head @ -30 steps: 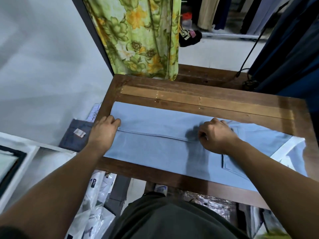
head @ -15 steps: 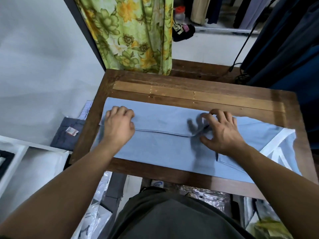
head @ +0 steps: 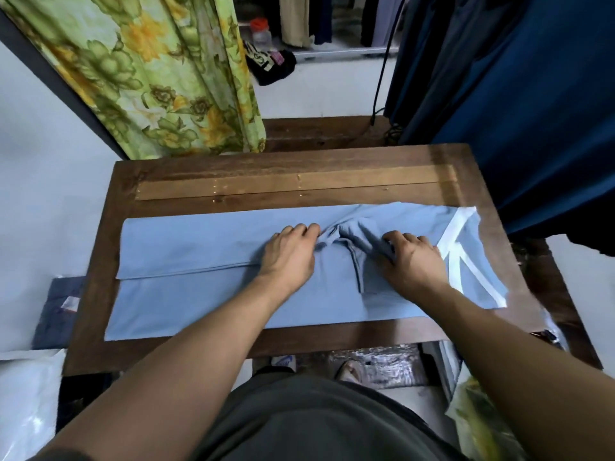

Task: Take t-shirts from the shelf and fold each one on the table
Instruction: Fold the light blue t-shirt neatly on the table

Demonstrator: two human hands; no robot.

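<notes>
I stand at a dark wooden desk [head: 109, 287] with a paler strip along its far side, on a pale floor. To the left a folded grey garment [head: 55, 314] lies on the floor beside the desk; behind it hangs a green and yellow flowered curtain [head: 159, 71]. To the right, dark blue clothes [head: 532, 94] hang close to the desk's far corner, and a black cable [head: 379, 81] drops beside them.

The light blue t-shirt [head: 186, 251] lies flat across the desk, its far long edge folded over toward me, white trim at its right end.

My left hand [head: 289, 257] rests near the shirt's middle, fingers curled and pinching a bunch of cloth. My right hand [head: 412, 261] lies just right of it, fingers bent around a raised fold of the sleeve.

Half a second ago my left hand sat near the shirt's left end; it has since slid to the middle. My right hand has shifted slightly right, and the cloth between them, smooth then, is now gathered.
</notes>
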